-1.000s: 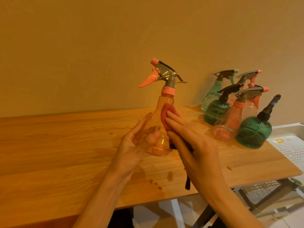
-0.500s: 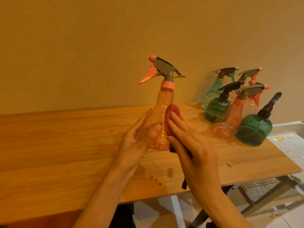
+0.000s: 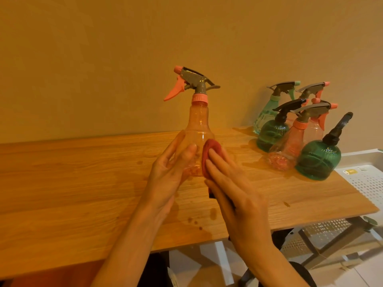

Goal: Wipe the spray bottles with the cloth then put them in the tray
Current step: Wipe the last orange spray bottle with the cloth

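I hold a clear orange spray bottle (image 3: 198, 125) with a grey head and orange trigger upright above the wooden table (image 3: 72, 183). My left hand (image 3: 165, 179) grips its lower body from the left, thumb across the front. My right hand (image 3: 234, 193) presses a red cloth (image 3: 211, 150) against the bottle's lower right side with straight fingers. A dark part of the cloth hangs under that palm. The white perforated tray (image 3: 364, 158) sits at the far right, beyond the table's end.
Several more spray bottles stand grouped at the table's back right: a dark green round one (image 3: 317, 160), a clear orange one (image 3: 288, 148), another green one (image 3: 271, 133), a pale teal one (image 3: 265, 114). Drops of liquid (image 3: 194, 221) mark the table near its front edge.
The bottle has gone from tilted to upright and turned a little in my left hand. The cloth under my right hand has slid from near the shoulder down to the lower body.
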Available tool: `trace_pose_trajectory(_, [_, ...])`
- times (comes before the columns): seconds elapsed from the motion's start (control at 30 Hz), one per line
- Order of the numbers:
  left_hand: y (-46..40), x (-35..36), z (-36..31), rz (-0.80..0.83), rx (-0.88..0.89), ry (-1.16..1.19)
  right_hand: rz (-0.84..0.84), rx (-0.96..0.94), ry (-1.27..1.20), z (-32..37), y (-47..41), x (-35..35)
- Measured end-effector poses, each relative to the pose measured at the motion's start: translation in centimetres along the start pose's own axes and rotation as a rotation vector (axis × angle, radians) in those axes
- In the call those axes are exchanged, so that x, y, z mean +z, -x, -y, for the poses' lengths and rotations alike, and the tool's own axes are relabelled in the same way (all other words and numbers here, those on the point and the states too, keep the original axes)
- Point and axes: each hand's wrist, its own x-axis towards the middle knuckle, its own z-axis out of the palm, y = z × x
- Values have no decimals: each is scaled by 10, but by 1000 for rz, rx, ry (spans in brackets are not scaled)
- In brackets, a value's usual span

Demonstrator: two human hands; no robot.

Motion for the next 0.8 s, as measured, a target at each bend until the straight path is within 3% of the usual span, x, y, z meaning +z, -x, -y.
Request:
trace_pose_trajectory(0.27, [5,7,-1,-1,-8,-2,-34,71,-67,0,-36,-9])
trace_pose_trajectory(0.6, [4,7,-3,-28,8,8,54,-85,38,4,9,-4])
trace_pose_trajectory(0.8, [5,11,-4,11,26,-5,-24,31,-55,3,-29,-9])
